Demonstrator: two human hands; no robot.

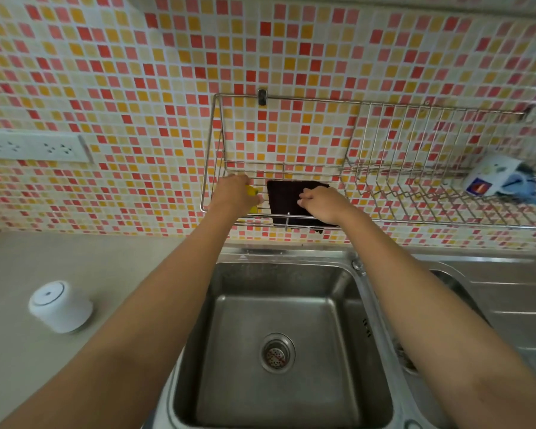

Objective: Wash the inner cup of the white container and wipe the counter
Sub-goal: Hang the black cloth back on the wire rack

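head view, single frame. both bare arms reach over the stainless steel sink basin [291, 320] to the chrome wire rack [415, 196] on the mosaic tile wall, centre of frame.

left hand [235, 193]: fingers curled round a small yellow object [252, 191] at the rack's left end. most of the object is hidden, so i cannot tell what it is.

right hand [321, 204]: bent fingers pinch the dark brown square cloth [287, 199] that lies on the rack wires and hangs a little below them.

white cylindrical container [61, 306]: upright on the pale grey counter [28, 261], lower left of frame, just beside the left forearm but apart from it. its top is on; the inner cup is not visible.

judgement: step in hand is fetching cleaning gear. neither washing nor wiping has started.

risks:
- the cloth may snag on the upright rack wire at its lower edge if pulled straight out.
- a loose grip could drop the yellow object into the basin.
- the left elbow, drawn back low, could knock the container over.
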